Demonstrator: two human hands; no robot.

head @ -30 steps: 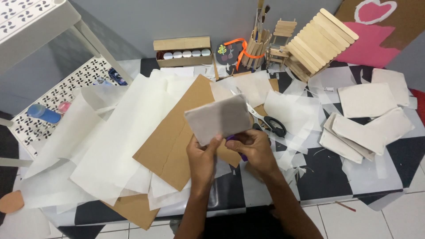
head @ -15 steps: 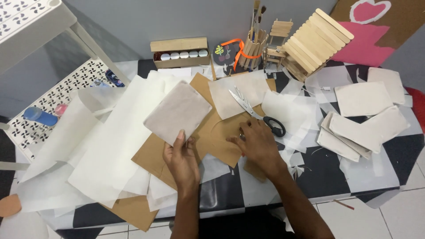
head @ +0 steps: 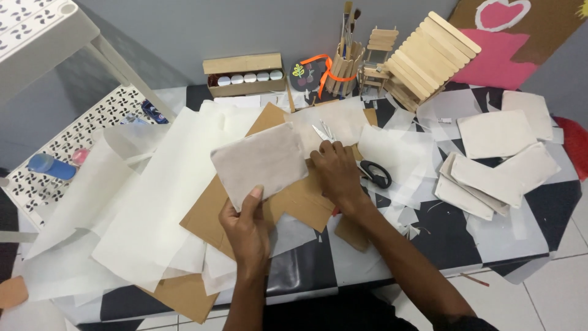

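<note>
Two hands work over a table littered with paper. The left hand (head: pixel 246 224) pinches a grey slab (head: pixel 260 162) by its near edge, thumb on top and fingers underneath, so the slab is raised and tilted above the brown cardboard (head: pixel 288 196) rather than lying on it; that grip keeps its face in view. The right hand (head: pixel 335 173) lies palm down on the cardboard just right of the slab, fingers spread and gripping nothing, and seems to press the sheet flat.

Just beyond the right fingertips lies a small metal blade tool (head: pixel 323 130) on a pale sheet. Right of the right hand, black-handled scissors (head: pixel 375 174) rest on translucent paper (head: pixel 398 153), near the knuckles but not touching them. Farther right, well apart from both hands, several more grey slabs (head: pixel 493 159) lie overlapping in a loose stack.

Left of the left hand, large white sheets (head: pixel 141 208) spread and overlap, covering much of the black-and-white table (head: pixel 429 233). Far beyond the fingers, by the wall, stand a box of white jars (head: pixel 245 76), a brush holder (head: pixel 343 61) and a house of craft sticks (head: pixel 429 58). A white perforated shelf (head: pixel 79 138) sits at the far left with a blue bottle (head: pixel 48 165) on it.

Loose sheets under and around both hands crowd the surface; the cardboard overlaps them, leaving little bare table near the fingers.
</note>
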